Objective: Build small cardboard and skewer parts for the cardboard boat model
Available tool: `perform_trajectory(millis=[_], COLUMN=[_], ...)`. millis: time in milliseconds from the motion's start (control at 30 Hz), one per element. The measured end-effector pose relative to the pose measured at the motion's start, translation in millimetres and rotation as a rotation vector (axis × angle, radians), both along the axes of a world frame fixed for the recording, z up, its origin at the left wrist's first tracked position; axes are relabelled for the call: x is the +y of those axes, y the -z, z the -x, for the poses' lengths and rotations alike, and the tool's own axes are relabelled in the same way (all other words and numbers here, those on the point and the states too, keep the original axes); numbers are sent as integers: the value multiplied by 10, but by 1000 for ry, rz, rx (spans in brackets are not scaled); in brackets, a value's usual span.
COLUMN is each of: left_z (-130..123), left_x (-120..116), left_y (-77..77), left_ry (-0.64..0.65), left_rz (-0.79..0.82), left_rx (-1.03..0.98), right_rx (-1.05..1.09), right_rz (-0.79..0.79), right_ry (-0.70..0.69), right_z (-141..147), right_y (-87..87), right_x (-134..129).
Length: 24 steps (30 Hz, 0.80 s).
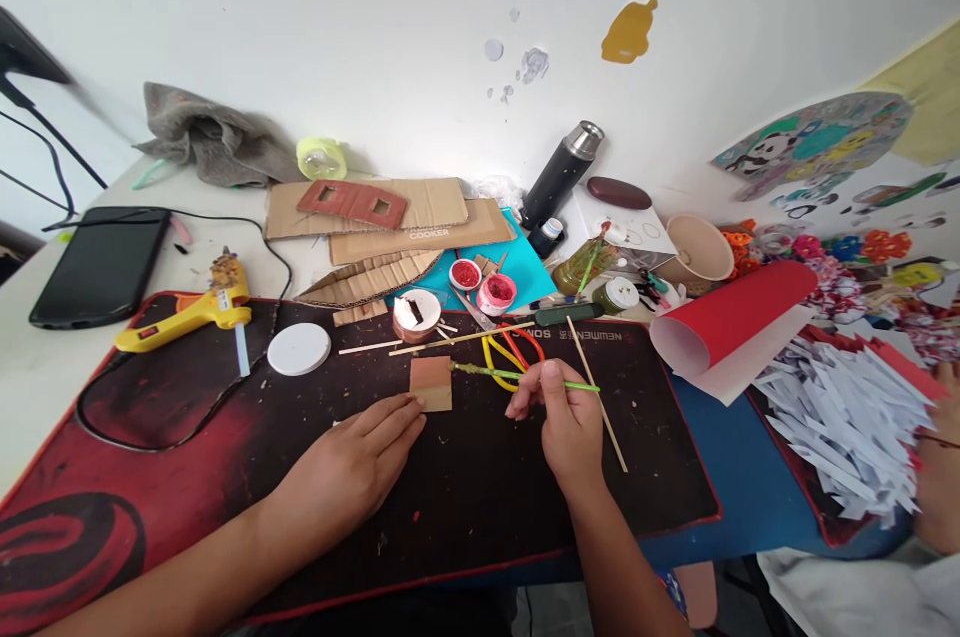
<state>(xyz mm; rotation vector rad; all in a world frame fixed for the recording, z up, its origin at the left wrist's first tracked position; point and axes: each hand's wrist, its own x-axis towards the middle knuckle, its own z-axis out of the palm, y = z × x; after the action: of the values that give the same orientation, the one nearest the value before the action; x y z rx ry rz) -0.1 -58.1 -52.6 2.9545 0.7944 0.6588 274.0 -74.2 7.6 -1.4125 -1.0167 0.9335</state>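
Note:
A small cardboard square [432, 383] lies on the dark desk mat, its upper part painted brownish red and its lower strip bare. The fingertips of my left hand [367, 452], close together, hold its lower left corner against the mat; the thumb is hidden. My right hand [566, 412] is closed around a green paintbrush [510, 375], whose bristle end touches the square's upper right edge. Just beyond the square stands a small jar of brown paint [417, 315]. Scissors [514, 357] with yellow and orange handles lie behind the brush.
A yellow glue gun [187, 317] and a white lid [298, 348] are at left. Thin wooden sticks [598, 397] lie near my right hand. Red paint pots [496, 294], cut cardboard [405, 207] and a black flask [562, 175] stand behind. Paper strips [840, 417] and another person's arm are at right.

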Motion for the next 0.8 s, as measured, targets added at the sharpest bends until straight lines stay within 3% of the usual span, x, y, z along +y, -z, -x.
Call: perform_trajectory(millis=[267, 800], left_z=[3, -8], left_x=[6, -12], left_y=[3, 29], left_ry=[0, -9], left_rz=[-5, 45], left_rx=[-14, -46], right_rx=[11, -10], right_rz=[-26, -30], right_ry=[-11, -146], right_z=[-1, 294], right_y=[-53, 69], right_x=[-1, 130])
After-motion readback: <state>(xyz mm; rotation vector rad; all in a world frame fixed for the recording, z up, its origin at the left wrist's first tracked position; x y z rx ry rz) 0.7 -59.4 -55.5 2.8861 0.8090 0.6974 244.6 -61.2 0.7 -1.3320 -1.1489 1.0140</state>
